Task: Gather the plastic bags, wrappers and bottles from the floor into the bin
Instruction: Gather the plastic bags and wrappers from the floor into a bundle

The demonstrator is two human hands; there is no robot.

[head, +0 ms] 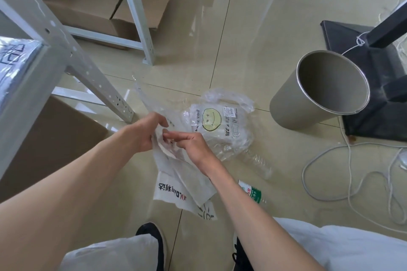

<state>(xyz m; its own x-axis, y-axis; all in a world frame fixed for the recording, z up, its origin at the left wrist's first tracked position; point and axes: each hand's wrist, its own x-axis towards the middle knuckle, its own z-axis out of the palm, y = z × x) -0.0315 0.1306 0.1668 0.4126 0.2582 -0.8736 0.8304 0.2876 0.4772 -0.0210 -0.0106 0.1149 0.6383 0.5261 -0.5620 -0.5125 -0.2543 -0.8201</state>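
Note:
My left hand [145,133] grips the bunched top of a white plastic bag [187,185] with black and red print, which hangs down to the floor. My right hand [191,145] pinches the same bag just to the right. A clear bag with a yellow smiley face [220,121] lies behind my hands. A clear plastic bottle [257,160] lies right of it. A bottle with a green and white label [252,192] sits beside my right forearm. The round grey bin [308,103] stands open at the right, nothing visible inside.
A white metal shelf frame [88,70] stands at the left with cardboard boxes [94,6] behind and below it. A black stand base [370,85] sits behind the bin. White cables [352,182] loop over the tiled floor at the right. My shoes [154,240] are at the bottom.

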